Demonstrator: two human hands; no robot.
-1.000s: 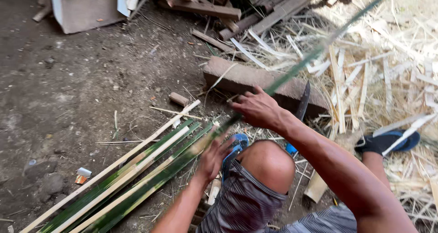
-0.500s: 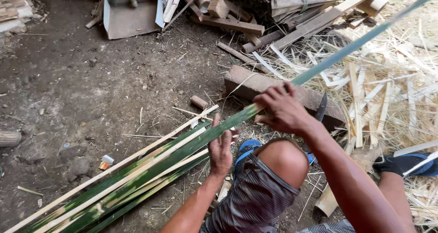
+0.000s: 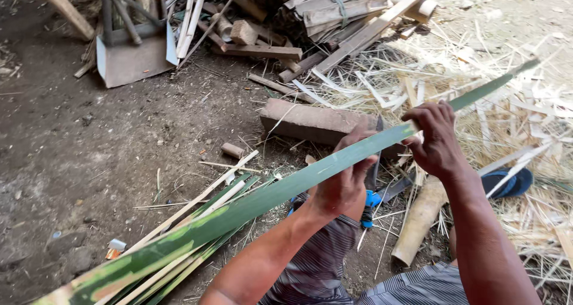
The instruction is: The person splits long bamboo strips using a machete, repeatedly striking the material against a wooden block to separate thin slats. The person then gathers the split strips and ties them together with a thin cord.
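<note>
I see both hands clamped on the green bamboo strip point(image 3: 268, 197): left hand point(image 3: 343, 182) mid-strip, right hand point(image 3: 436, 141) higher. Grey metal tray point(image 3: 128, 60) holds sticks.

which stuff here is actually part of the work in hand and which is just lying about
In hand:
- long green bamboo strip, gripped by left hand and right hand
- pile of split bamboo strips on the ground below it

Lying about:
- wooden block
- scrap timber heap
- bamboo shavings
- short bamboo tube

Bare dirt floor point(image 3: 89, 150) in daylight, scrap timber pile point(image 3: 334, 12) behind
</note>
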